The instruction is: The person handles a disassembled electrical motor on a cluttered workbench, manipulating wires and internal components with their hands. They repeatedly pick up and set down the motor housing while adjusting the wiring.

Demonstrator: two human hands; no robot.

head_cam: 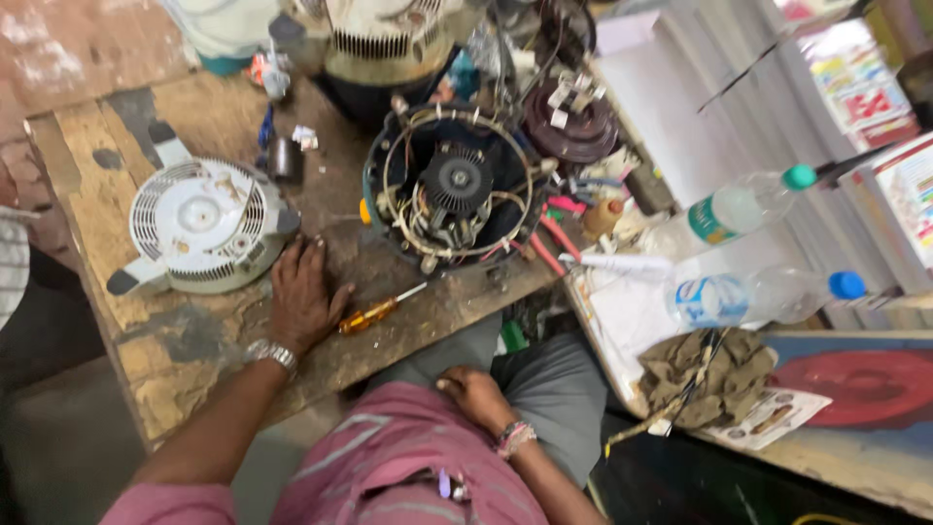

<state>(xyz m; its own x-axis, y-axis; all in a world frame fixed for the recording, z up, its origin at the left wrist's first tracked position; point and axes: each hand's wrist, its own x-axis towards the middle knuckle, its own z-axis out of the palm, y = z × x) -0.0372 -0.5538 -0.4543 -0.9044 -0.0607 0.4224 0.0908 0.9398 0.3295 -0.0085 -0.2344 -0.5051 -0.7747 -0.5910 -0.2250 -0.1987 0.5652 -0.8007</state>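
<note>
The left hand [301, 297] is seen lying flat on the worn wooden bench [185, 355], fingers spread and palm down, nothing being gripped. A screwdriver with an amber handle [374, 313] is found just right of that hand, at centre frame, close to the thumb; whether it is touched cannot be told. Its long axis runs from lower left to upper right, handle end toward the hand, tip toward the opened fan motor [452, 190] in the upper centre. The right hand [476, 394] is rested loosely curled on the lap, lower centre, empty and farther from the tool. A white fan housing [199, 226] is noted at left, just above the left hand.
</note>
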